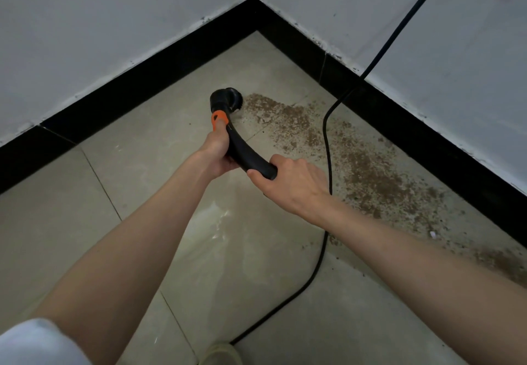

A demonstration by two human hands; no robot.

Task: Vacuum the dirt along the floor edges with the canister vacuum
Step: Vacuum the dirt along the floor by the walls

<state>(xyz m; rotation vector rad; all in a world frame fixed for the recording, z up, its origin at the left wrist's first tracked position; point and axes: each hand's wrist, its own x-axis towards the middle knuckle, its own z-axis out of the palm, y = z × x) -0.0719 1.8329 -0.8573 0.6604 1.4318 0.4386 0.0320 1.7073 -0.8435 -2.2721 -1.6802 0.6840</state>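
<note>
Both hands grip the curved vacuum handle (242, 153): the left hand (218, 152) curled round it just below the orange collar (219, 118), the right hand (288, 182) wrapped round its rear end; it looks rigid, light plastic, best held as now; the round brush nozzle (226, 100) sits at the near edge of the dirt (365, 165) along the black skirting (427, 133); a cable (328, 148) crosses the floor (85, 222).

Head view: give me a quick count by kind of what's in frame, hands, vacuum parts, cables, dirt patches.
Hands: 2, left hand and right hand, both gripping the wand
Vacuum wand with brush head: 1
Black cable: 1
Dirt trail along the baseboard: 1
Total: 5
</note>
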